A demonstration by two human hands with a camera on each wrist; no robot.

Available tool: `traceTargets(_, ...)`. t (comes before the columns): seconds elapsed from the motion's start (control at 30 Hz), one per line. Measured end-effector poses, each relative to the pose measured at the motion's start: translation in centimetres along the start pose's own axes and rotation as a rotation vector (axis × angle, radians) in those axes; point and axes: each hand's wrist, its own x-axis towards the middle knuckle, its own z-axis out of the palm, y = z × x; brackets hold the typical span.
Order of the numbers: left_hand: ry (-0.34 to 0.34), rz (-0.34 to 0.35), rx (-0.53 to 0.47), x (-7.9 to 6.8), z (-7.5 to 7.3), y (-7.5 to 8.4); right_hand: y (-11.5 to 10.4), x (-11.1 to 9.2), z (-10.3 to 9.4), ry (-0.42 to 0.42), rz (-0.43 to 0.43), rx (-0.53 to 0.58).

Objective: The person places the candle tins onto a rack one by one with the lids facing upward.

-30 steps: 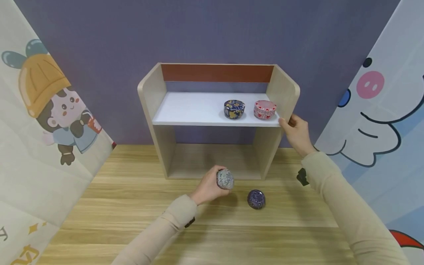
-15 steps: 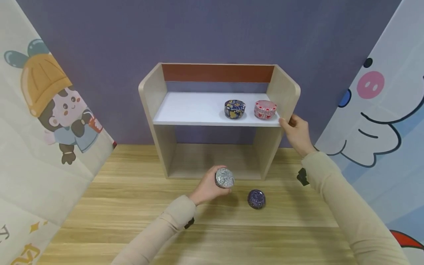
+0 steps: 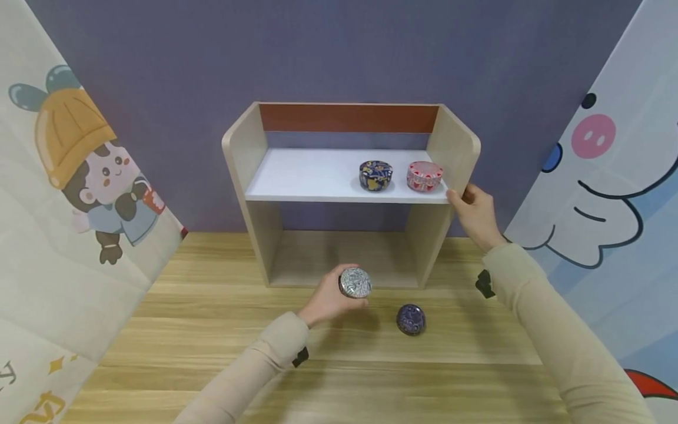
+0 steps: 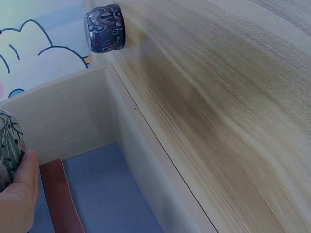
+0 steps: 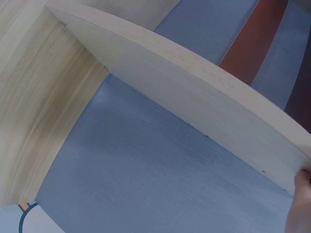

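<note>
A small round tin with a grey-and-white leafy pattern (image 3: 355,282) is in my left hand (image 3: 329,299), thumb and fingers around its sides, above the table just in front of the shelf's lower level. In the left wrist view, part of that tin (image 4: 8,145) shows at the left edge. My right hand (image 3: 475,215) grips the right side panel of the small wooden shelf (image 3: 452,141) at the height of its white board. On that board stand a navy floral tin (image 3: 375,176) and, to its right, a pink-and-red tin (image 3: 424,176).
A dark purple patterned tin (image 3: 411,320) sits on the wood-grain table (image 3: 222,347), right of my left hand. Behind the shelf rises a blue-grey wall (image 3: 349,53). Cartoon-printed sheets border the table on the left (image 3: 47,247) and right (image 3: 625,235).
My left hand has shifted slightly left and turned the grey-and-white tin so its flat top faces the head camera more. The right hand keeps its place on the shelf panel.
</note>
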Motion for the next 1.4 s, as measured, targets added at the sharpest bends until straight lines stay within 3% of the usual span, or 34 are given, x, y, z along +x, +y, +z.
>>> traceTargets(0.7,0.019,0.005,0.053,-0.2,-0.9,0.6,0.1,-0.1,-0.1,0.002,0.014,0.018)
traceTargets(1.13,0.102,0.021,0.113,0.1,-3.3,3.7,0.0,0.1,0.0,0.014,-0.009,0.006)
traceTargets(1.4,0.080,-0.013,0.115,0.0,-4.7,5.2,0.0,0.2,0.0,0.018,-0.004,0.005)
